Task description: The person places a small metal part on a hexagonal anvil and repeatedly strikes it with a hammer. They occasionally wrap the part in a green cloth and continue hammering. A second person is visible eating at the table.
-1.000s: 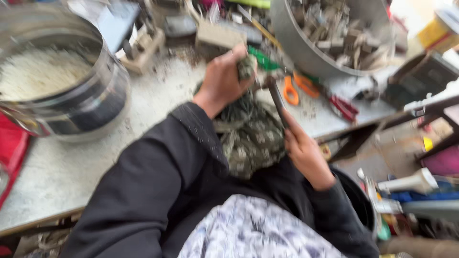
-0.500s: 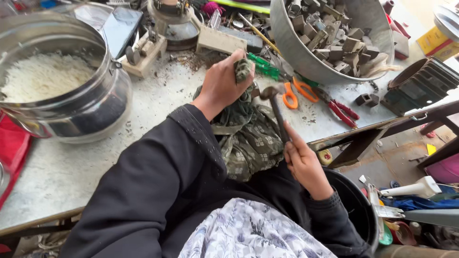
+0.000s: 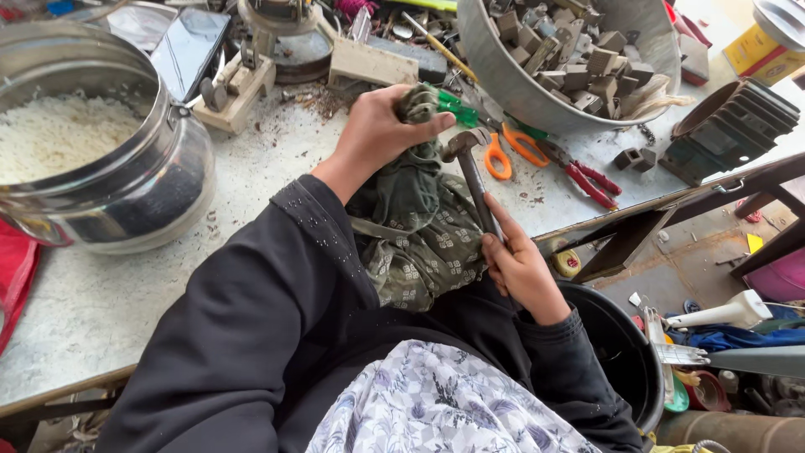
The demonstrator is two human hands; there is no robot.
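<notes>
Phone (image 3: 191, 46) at 11 o'clock, lying flat on bench beside rim of big steel pot (image 3: 126, 180): dark rectangular screen, blank, glossy with pale reflections. Yellow box (image 3: 752, 46) at 1 o'clock, at far right edge of bench: flat rectangular carton, yellow faces, red-orange edge, partly cut off by frame. Print on box too small to tell.

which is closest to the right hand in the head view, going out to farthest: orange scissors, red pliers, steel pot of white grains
Measured from the right hand, which grips the hammer:
1. Orange scissors, just above the hand on the table, beside the hammer head.
2. Red pliers, up and to the right; close to the scissors in distance, slightly farther.
3. Steel pot of white grains, far across on the left.
</notes>
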